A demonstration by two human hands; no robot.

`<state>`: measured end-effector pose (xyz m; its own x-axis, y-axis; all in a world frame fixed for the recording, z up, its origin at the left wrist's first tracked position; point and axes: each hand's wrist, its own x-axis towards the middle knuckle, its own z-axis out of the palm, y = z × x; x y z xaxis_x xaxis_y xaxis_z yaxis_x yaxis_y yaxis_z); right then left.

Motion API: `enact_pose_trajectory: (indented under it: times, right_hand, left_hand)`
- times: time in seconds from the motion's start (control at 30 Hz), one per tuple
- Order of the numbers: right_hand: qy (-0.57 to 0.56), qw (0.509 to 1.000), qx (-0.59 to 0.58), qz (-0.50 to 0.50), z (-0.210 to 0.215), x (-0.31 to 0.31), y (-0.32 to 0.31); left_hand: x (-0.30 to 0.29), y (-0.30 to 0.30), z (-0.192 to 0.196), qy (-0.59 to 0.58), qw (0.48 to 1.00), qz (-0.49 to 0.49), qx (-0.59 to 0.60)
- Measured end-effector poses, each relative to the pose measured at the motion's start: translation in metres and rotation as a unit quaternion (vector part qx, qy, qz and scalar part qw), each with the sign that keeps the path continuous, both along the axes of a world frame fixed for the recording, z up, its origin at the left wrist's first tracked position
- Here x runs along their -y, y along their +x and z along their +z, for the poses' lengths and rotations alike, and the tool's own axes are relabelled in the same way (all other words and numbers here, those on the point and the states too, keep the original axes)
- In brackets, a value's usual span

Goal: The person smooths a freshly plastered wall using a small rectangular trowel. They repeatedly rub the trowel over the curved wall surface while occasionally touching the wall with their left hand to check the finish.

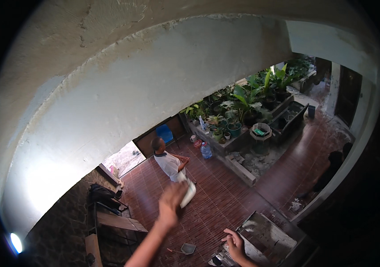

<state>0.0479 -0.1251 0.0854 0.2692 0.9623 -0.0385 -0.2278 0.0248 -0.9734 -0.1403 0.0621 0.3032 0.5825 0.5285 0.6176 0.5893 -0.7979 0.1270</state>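
Left hand [171, 202] grips a pale, blurred block [189, 192]; right hand [234, 242] rests open, fingers spread.

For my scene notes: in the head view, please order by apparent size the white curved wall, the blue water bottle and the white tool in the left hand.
1. white curved wall, by far
2. white tool in the left hand, enlarged by nearness
3. blue water bottle

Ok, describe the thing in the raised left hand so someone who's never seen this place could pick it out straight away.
Start at the big pale wall that fills the upper picture, then drop to the red-brown tiled floor below it. Over that floor the left hand is raised, blurred, gripping a white flat-bladed tool. It is the only white thing held up in a hand; the right hand rests lower, on a grey tray's edge.
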Motion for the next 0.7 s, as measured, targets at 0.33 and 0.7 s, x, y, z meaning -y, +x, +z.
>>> enact_pose_trajectory:
  times: [0.33, 0.7]
  right_hand:
    - [0.070, 0.975, 0.160, -0.140, -0.094, 0.019, 0.056]
    - [-0.004, 0.965, 0.253, -0.067, -0.100, 0.027, 0.049]
  left_hand:
    - [-0.135, 0.011, 0.244, 0.389, 0.891, 0.179, -0.150]
    - [-0.145, 0.012, 0.206, 0.295, 0.884, 0.261, -0.250]
